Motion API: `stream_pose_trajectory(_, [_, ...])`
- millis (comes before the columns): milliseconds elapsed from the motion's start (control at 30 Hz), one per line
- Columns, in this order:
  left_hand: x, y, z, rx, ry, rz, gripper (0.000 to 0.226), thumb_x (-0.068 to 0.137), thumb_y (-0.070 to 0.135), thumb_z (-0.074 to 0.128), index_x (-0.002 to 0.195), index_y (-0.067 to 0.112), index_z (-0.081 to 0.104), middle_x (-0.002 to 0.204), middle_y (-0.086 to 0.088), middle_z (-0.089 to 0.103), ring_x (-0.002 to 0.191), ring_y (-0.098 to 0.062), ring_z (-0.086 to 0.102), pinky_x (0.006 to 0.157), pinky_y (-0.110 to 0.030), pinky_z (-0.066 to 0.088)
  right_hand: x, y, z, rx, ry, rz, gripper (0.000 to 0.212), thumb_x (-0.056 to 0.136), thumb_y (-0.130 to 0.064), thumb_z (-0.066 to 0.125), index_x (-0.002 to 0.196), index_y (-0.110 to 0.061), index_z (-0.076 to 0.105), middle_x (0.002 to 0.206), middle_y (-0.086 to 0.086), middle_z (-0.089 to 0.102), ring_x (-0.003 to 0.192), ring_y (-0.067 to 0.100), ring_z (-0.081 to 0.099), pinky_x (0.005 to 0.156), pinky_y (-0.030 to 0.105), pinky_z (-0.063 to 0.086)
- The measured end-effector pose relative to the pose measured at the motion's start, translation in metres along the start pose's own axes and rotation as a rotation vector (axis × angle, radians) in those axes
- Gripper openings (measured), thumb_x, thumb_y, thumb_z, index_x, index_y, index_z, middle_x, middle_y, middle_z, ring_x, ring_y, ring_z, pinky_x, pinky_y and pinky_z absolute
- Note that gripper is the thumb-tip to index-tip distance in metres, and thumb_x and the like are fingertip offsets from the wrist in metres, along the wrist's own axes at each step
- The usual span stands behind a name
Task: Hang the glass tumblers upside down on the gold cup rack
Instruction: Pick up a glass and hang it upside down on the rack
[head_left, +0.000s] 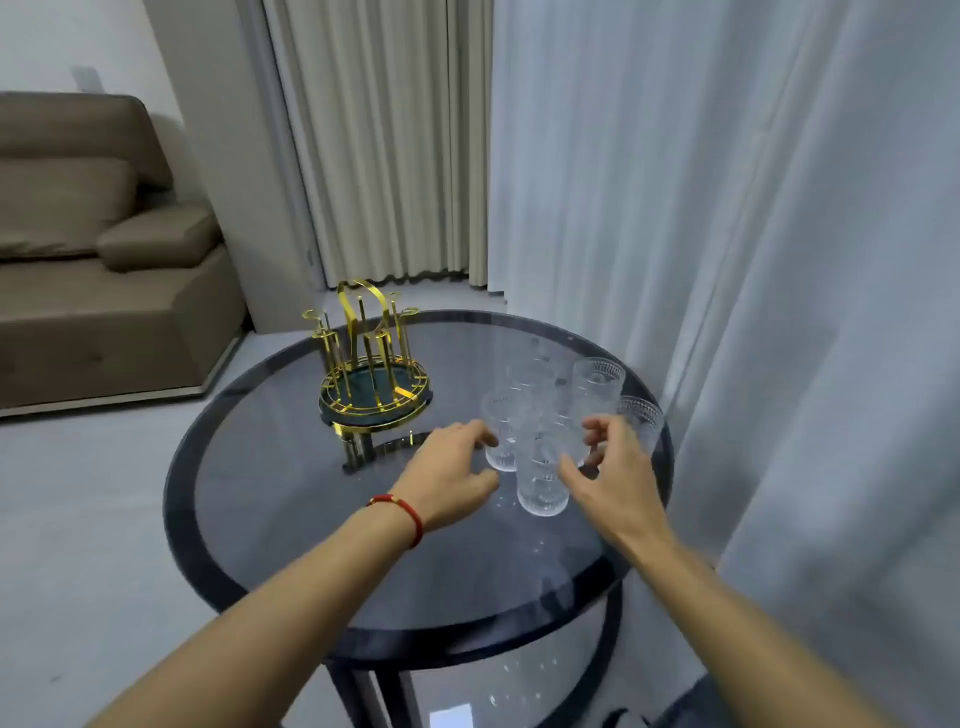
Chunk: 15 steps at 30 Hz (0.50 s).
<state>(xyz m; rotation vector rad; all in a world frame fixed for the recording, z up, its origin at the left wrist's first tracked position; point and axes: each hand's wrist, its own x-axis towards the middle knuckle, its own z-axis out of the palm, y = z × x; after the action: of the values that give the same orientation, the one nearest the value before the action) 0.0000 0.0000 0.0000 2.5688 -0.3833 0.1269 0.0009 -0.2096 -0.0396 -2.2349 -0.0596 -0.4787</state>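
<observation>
Glass tumblers (543, 467) stand upright between my hands, the nearest one flanked by both. My left hand (447, 475) and right hand (610, 470) are spread, grasping nothing. Beyond my left hand stands the gold rack (371, 364).

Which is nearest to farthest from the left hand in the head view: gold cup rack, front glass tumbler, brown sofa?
From the left hand:
1. Front clear ribbed glass tumbler, upright on the round dark glass table, just right of the fingertips, between both hands.
2. Gold wire cup rack, empty, farther back on the table, slightly left.
3. Brown upholstered sofa, off the table, far left.
</observation>
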Motion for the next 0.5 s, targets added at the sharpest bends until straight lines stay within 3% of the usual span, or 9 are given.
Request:
stream_pose_trajectory(133, [-0.005, -0.003, 0.020, -0.163, -0.001, -0.062, 0.049, 0.088, 0.022, 0.067, 0.134, 0.019, 0.050, 0.131, -0.004, 0.057, 0.118, -0.017, 0.052, 0.101, -0.036, 0.048, -0.005, 0.012, 0.022, 0.072, -0.207, 0.232, 0.092, 0.070, -0.057, 0.083, 0.143, -0.021, 0.038, 0.137, -0.001, 0.053, 0.121, 0.020, 0.057, 0.101, 0.042, 0.050])
stream_pose_trajectory(267, [0.001, -0.012, 0.034, -0.388, 0.076, -0.125, 0.059, 0.087, 0.034, 0.071, 0.139, 0.024, 0.044, 0.127, 0.001, 0.054, 0.113, -0.015, 0.056, 0.087, -0.025, 0.050, 0.007, 0.008, 0.036, 0.074, -0.252, 0.289, 0.084, 0.069, -0.050, 0.083, 0.134, -0.022, 0.038, 0.130, 0.004, 0.062, 0.111, 0.026, 0.062, 0.093, 0.043, 0.052])
stream_pose_trajectory(333, [0.005, -0.013, 0.037, -0.500, 0.054, -0.176, 0.071, 0.085, 0.042, 0.072, 0.145, 0.027, 0.037, 0.132, 0.001, 0.052, 0.114, -0.018, 0.058, 0.087, -0.026, 0.050, 0.007, 0.003, 0.037, 0.027, -0.237, 0.264, 0.080, 0.066, -0.053, 0.084, 0.127, -0.027, 0.040, 0.119, 0.002, 0.066, 0.105, 0.027, 0.065, 0.089, 0.043, 0.054])
stream_pose_trajectory(433, [0.006, -0.015, 0.040, -0.619, 0.003, -0.188, 0.086, 0.074, 0.055, 0.074, 0.146, 0.038, 0.031, 0.125, 0.012, 0.053, 0.109, -0.008, 0.060, 0.081, -0.017, 0.051, -0.001, -0.007, 0.040, -0.024, -0.284, 0.092, 0.076, 0.056, -0.052, 0.080, 0.119, -0.040, 0.040, 0.110, -0.011, 0.066, 0.101, 0.018, 0.066, 0.085, 0.043, 0.056])
stream_pose_trajectory(500, [0.005, -0.019, 0.038, -0.611, 0.084, -0.178, 0.082, 0.066, 0.057, 0.078, 0.137, 0.041, 0.041, 0.117, 0.015, 0.058, 0.102, 0.003, 0.059, 0.073, -0.011, 0.050, -0.007, -0.017, 0.046, 0.023, -0.298, -0.029, 0.084, 0.056, -0.045, 0.085, 0.128, -0.043, 0.043, 0.118, -0.013, 0.060, 0.108, 0.009, 0.059, 0.091, 0.031, 0.054])
